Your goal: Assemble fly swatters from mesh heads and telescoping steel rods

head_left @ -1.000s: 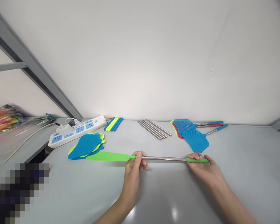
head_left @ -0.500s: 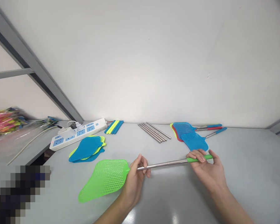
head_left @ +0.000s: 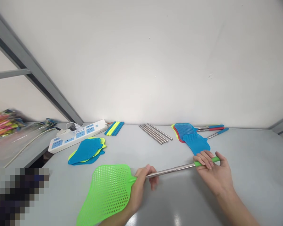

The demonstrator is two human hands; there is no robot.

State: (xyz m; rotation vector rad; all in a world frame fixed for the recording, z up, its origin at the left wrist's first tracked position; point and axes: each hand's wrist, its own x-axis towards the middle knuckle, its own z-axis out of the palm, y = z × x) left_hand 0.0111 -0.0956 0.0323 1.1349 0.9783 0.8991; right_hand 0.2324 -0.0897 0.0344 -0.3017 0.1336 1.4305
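Observation:
A green fly swatter [head_left: 110, 190] with a metal rod and a green grip is held across the front of the table, its perforated head at the left. My left hand [head_left: 141, 185] is closed around the rod close to the head's neck, hiding part of the joint. At the other end, my right hand [head_left: 213, 171] wraps its fingers over the green grip. Just beyond the right hand lie finished-looking swatters with blue heads [head_left: 195, 142], one red and one yellow-green head partly under them.
Loose metal rods [head_left: 155, 133] lie at the table's back middle. Blue and yellow grips [head_left: 114, 128] rest left of them. Blue and yellow swatter heads [head_left: 87, 150] are stacked before a white power strip [head_left: 77, 135]. Bagged colourful items [head_left: 7, 124] sit far left.
The green swatter and both hands have shifted slightly right, with the head tipping nearer and lower. The head now shows larger and more face-on. Both hands keep hold.

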